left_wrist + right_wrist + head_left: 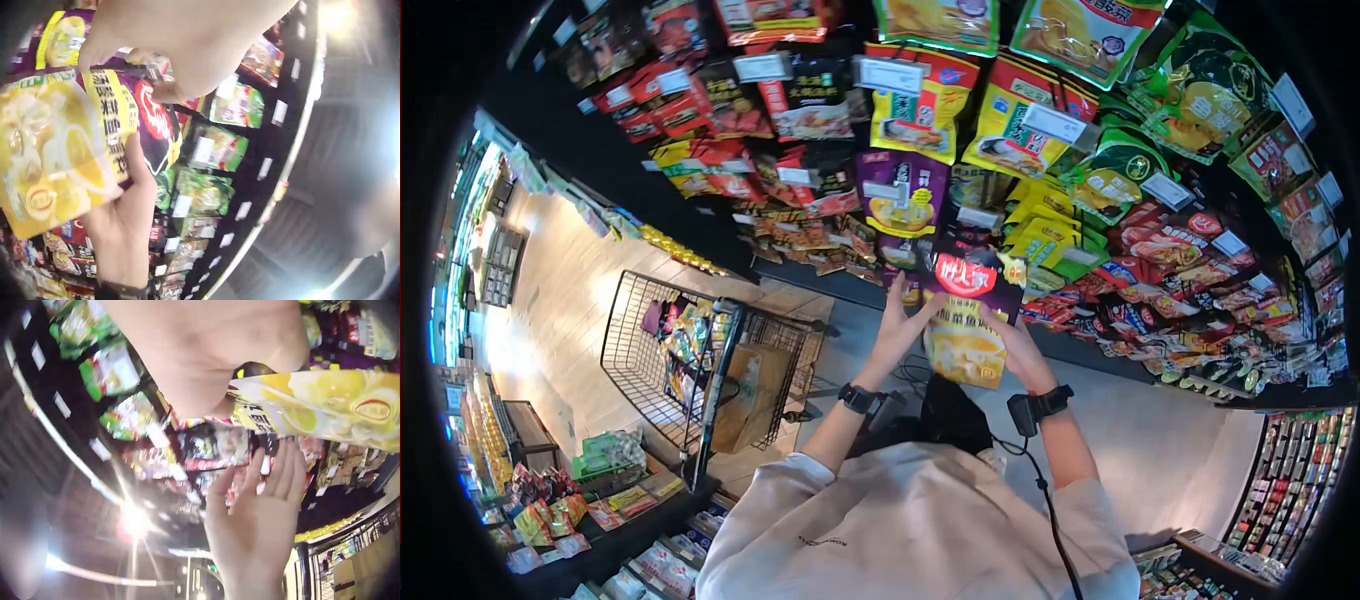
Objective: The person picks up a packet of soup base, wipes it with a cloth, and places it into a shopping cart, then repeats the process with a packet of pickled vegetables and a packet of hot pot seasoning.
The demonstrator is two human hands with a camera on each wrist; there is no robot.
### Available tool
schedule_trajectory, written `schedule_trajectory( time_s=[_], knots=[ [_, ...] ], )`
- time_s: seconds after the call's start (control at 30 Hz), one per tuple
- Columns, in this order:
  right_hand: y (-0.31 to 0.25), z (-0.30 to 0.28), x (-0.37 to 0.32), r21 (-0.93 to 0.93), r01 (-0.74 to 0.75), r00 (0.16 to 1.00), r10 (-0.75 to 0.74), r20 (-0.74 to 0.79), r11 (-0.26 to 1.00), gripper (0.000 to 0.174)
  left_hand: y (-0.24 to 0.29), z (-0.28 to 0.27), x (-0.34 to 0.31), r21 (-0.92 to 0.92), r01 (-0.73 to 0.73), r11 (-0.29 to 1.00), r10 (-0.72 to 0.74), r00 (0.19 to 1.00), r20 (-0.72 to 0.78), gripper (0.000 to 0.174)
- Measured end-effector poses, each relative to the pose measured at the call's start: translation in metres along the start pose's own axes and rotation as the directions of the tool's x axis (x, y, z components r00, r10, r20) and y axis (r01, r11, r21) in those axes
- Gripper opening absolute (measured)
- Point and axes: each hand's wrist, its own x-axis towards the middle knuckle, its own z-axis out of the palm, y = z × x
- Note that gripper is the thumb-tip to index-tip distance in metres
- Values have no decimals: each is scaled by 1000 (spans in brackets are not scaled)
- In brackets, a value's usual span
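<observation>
A yellow and purple seasoning packet (966,350), printed with a red oval logo and a picture of a yellow dish, is held up before the person's chest. The right hand (1022,352) grips it by its right side, thumb across the front. Beside the packet's left edge is the left hand (895,335), its thumb pointing toward the packet. Seen in the right wrist view, the left hand (253,519) has its fingers extended and spread. The packet's printed front (56,147) faces the left wrist camera; its back is hidden there.
Hanging seasoning packets (915,105) fill the dark shelf rack in front, with price tags among them. To the left stands a wire shopping cart (655,355) with packets and a cardboard box (752,395). A cable (1045,500) hangs from the right wrist.
</observation>
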Motion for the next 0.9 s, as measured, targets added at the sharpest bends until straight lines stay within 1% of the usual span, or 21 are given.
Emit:
schedule_trajectory(
  time_s=[0.03,0.07,0.13,0.17,0.2,0.23,0.27,0.3,0.33,0.37,0.4,0.43,0.47,0.5,0.53,0.57,0.67,0.73,0.77,0.83,0.9],
  knots=[
    [9,-15,9,39,-17,999,18,-27,999,46,9,8,12,13,10,1000,-11,999,45,66],
    [19,-30,19,78,-33,998,37,-50,996,47,17,14,13,6,238,971,-238,967,87,54],
    [22,-43,38,158,-55,993,70,-94,986,46,-9,19,29,-27,339,941,-336,939,66,46],
    [28,-47,52,88,17,988,-4,-151,996,46,-25,19,37,-45,389,920,-387,921,57,42],
    [37,-52,69,12,83,976,-79,-201,996,46,-40,21,46,-9,391,920,-391,920,-5,32],
    [38,-53,81,-70,143,957,-156,-243,987,46,-49,23,55,-64,357,932,-359,933,-18,32],
    [37,-55,94,-140,104,953,-139,-270,985,44,-57,23,65,-119,319,940,-325,945,-35,31],
    [32,-59,106,-194,107,958,-154,-243,975,43,-60,24,75,-173,276,946,-289,956,-55,30],
    [27,-62,117,-248,113,962,-168,-213,962,43,-51,29,85,-169,270,948,-287,954,-86,29],
    [23,-64,124,-299,121,967,-181,-182,947,42,-43,32,91,-174,238,956,-254,964,-77,29],
    [12,-51,120,-258,190,931,-257,-258,947,44,-37,34,96,-177,205,963,-220,973,-69,29],
    [6,-50,122,-233,198,934,-255,-249,952,44,-32,35,101,-180,171,969,-184,981,-59,29],
    [0,-50,123,-210,204,937,-252,-241,956,44,-26,37,105,-130,151,980,-161,985,-68,28],
    [-5,-51,123,-187,208,940,-249,-233,960,45,-24,37,108,-130,151,980,-159,986,-56,28],
    [-11,-51,123,-208,222,942,-265,-204,952,45,-23,38,111,-129,150,980,-157,987,-42,28],
    [-14,-52,124,-214,210,946,-254,-202,954,45,-21,38,113,-128,150,980,-154,988,-27,28],
    [-23,-53,129,-228,194,950,-241,-201,954,45,-34,38,121,-118,153,981,-161,985,-66,29],
    [-27,-52,131,-233,208,944,-257,-205,950,45,-38,40,123,-142,156,977,-167,983,-70,33],
    [-28,-54,132,-243,189,949,-241,-205,951,45,-40,41,123,-156,157,975,-170,983,-74,36],
    [-28,-58,135,-266,152,957,-209,-203,952,45,-39,44,124,-148,164,975,-178,980,-91,35],
    [-24,-62,141,-229,143,962,-190,-198,963,45,-40,44,125,-128,169,977,-183,977,-108,33]
  ],
)
